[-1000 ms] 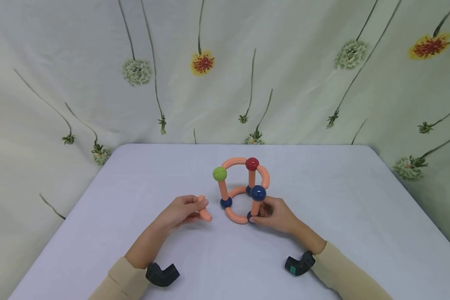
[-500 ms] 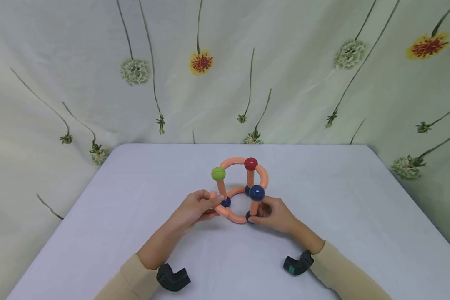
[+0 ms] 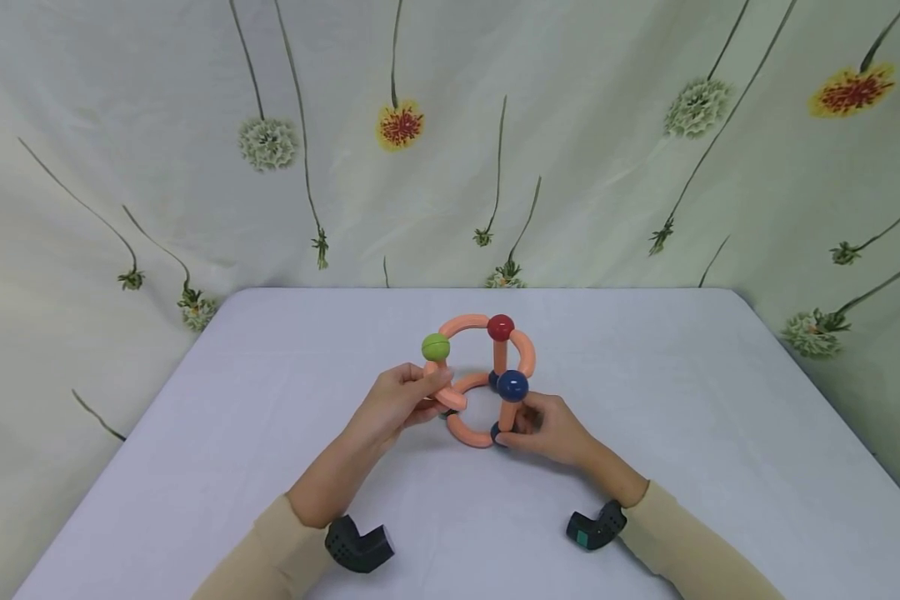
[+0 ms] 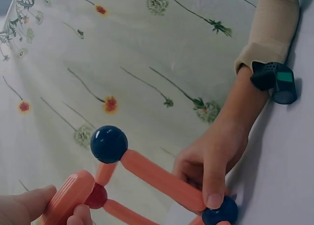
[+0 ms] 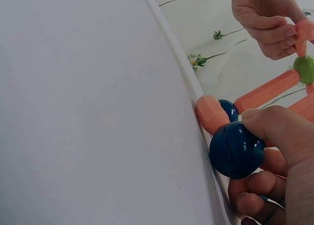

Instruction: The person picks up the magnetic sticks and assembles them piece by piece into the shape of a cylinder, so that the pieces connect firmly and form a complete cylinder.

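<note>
A frame of orange rods and colored balls stands mid-table, with a ring of curved rods (image 3: 467, 433) at its base. On its uprights sit a green ball (image 3: 436, 347), a red ball (image 3: 501, 327) and a blue ball (image 3: 513, 386). My left hand (image 3: 393, 404) pinches a loose-ended curved orange rod (image 3: 450, 398) between thumb and fingers, its upper end right at the green ball. My right hand (image 3: 551, 429) grips the lower blue ball (image 5: 235, 150) at the foot of the near right upright, thumb pressed on top. The left hand partly hides the green ball's upright.
A white cloth covers the table (image 3: 645, 375). Behind it hangs a curtain (image 3: 570, 150) printed with flowers. Each wrist wears a black camera, one on the left wrist (image 3: 358, 546) and one on the right (image 3: 597, 527).
My left hand has moved right and slightly up, bringing the curved rod from beside the frame to the green ball. My right hand keeps its grip in place.
</note>
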Demonstrator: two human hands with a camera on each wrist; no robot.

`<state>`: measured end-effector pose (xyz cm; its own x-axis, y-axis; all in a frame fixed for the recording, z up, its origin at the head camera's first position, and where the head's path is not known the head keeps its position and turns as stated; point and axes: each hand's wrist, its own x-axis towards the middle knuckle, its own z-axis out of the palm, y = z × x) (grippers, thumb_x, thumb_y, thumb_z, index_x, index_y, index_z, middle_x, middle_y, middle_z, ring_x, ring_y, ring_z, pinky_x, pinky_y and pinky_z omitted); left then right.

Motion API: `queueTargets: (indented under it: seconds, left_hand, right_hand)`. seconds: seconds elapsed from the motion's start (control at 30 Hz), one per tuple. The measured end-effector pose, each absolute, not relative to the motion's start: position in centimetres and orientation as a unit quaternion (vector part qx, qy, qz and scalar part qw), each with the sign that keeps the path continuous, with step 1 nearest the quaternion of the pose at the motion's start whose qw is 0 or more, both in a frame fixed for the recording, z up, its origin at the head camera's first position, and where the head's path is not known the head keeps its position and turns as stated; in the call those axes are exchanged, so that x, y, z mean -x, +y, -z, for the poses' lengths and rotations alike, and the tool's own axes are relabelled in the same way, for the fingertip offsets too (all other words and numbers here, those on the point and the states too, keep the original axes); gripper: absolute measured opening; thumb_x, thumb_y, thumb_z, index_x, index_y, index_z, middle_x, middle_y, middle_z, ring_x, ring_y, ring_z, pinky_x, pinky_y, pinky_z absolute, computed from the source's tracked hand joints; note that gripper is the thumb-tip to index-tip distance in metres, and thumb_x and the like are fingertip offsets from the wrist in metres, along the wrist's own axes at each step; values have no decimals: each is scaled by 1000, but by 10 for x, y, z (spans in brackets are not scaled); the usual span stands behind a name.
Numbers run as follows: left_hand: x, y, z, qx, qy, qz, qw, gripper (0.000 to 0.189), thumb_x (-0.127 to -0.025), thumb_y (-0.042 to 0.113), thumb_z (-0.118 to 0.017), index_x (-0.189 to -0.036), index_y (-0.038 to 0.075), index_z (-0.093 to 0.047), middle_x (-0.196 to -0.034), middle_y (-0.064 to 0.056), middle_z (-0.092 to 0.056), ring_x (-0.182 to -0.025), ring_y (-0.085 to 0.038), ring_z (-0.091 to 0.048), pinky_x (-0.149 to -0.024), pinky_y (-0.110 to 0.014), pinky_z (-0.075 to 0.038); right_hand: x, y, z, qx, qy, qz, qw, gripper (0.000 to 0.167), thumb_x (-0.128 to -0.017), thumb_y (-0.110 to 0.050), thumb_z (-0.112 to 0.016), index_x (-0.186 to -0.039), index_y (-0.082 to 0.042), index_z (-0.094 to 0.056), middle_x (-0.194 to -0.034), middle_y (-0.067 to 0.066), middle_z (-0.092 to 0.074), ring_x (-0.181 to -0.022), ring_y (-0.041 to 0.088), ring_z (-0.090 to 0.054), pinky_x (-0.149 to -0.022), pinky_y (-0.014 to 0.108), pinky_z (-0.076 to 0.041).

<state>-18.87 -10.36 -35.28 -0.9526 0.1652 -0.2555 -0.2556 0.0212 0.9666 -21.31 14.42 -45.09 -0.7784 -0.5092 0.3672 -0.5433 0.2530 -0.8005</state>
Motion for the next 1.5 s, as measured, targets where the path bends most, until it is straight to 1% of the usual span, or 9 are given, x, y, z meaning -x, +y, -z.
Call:
queueTargets:
  seconds: [0.23,0.43,0.53,0.67,0.87,0.97,1.1,1.33,1.5]
  left_hand:
    - [191,-99,349,61,696,-701,144,33,-92,27,-70,-92,-2,-54,-79,-8,-73,-61,-9,-63,-58,-16,-49]
    - [191,-98,350,74,684,-711,144,33,-93,29,-68,-95,-2,-56,-77,-6,-73,-62,-9,-65,-58,-16,-50]
    - [189,-99,350,67,676,-719,147,33,-95,28,-64,-102,-4,-58,-80,-6,-72,-68,-10,-68,-62,-17,-52]
    - [186,-101,348,53,662,-731,156,31,-96,21,-62,-107,-7,-58,-84,-8,-73,-76,-13,-71,-69,-20,-54]
    - [183,-96,344,31,644,-745,173,27,-96,16,-62,-104,-10,-61,-84,-7,-73,-73,-10,-70,-68,-19,-54]
    - [181,-92,343,22,642,-747,173,25,-96,15,-62,-101,-10,-63,-82,-5,-72,-68,-8,-68,-66,-17,-53]
    - [181,-85,341,26,634,-754,170,23,-95,15,-63,-98,-8,-66,-82,-4,-71,-65,-6,-66,-64,-16,-52]
    - [177,-74,343,67,615,-773,142,22,-96,16,-63,-98,-6,-61,-77,-3,-69,-67,-7,-65,-64,-16,-52]
    - [176,-69,346,56,600,-788,129,25,-97,14,-61,-100,-10,-62,-83,-4,-69,-71,-8,-64,-67,-16,-52]
  right_hand:
    - [213,145,450,-332,-796,-506,16,24,-78,-10,-81,-94,-10,-63,-70,-6,-53,-63,10,-49,-56,24,-42]
    - [213,145,451,-335,-793,-508,18,24,-78,-9,-81,-93,-10,-63,-69,-5,-53,-63,11,-49,-56,23,-41]
    - [213,144,451,-333,-793,-510,18,24,-77,-7,-81,-93,-8,-63,-69,-2,-54,-63,15,-50,-56,23,-41]
    - [212,144,448,-326,-799,-504,18,26,-76,-3,-81,-94,-5,-63,-70,5,-56,-63,25,-51,-57,23,-40]
    - [200,140,426,-329,-798,-505,13,23,-77,3,-78,-92,1,-61,-68,14,-55,-63,35,-50,-57,24,-40]
    - [194,139,416,-335,-793,-509,14,21,-77,4,-77,-91,1,-61,-68,14,-54,-62,33,-50,-57,24,-41]
    - [194,139,416,-340,-788,-514,19,21,-77,4,-77,-91,0,-61,-67,15,-54,-62,32,-49,-56,24,-40]
    - [215,145,453,-342,-786,-515,18,23,-79,-9,-80,-94,-9,-63,-69,-4,-54,-63,13,-50,-56,24,-42]
    - [215,145,453,-334,-787,-519,12,23,-79,-10,-81,-94,-10,-63,-70,-2,-55,-64,12,-50,-57,23,-42]
